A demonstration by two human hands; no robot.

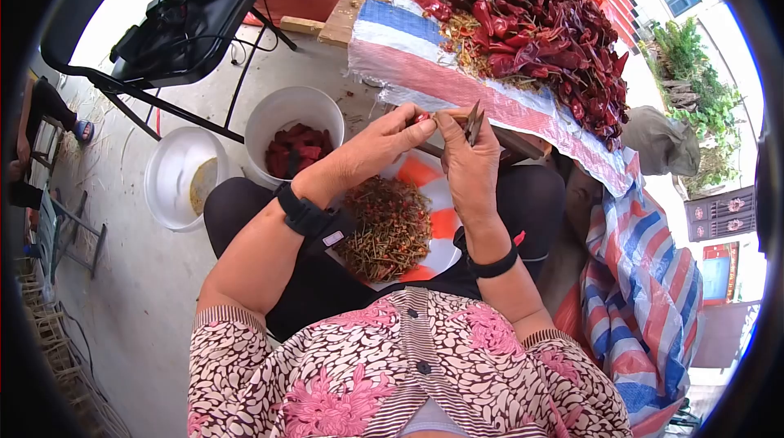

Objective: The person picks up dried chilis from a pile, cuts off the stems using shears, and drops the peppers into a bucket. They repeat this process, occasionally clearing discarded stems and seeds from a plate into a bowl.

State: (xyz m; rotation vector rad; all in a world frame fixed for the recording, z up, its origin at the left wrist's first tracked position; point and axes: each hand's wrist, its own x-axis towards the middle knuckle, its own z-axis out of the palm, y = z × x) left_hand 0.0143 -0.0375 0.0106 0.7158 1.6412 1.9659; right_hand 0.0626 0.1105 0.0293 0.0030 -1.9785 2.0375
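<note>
My left hand (392, 140) is closed, its fingertips pinching a small red piece of dried pepper (422, 118). Close beside it, my right hand (471, 160) is wrapped round a pair of scissors (474, 121), whose pointed blades stick up past the fingers. The fingertips of both hands nearly meet. Below them, between my knees, lies a pile of cut stems and bits (384, 230) on an orange and white surface (443, 224). Beyond my hands, a large heap of dried red peppers (523, 22) rests on a striped sheet (408, 54).
A white bucket (273, 103) with red pepper pieces stands at the left, beside a white basin (167, 181). A black folding chair (184, 38) is at the upper left. Striped cloth (645, 299) hangs at the right. Part of another person's foot (84, 130) shows far left.
</note>
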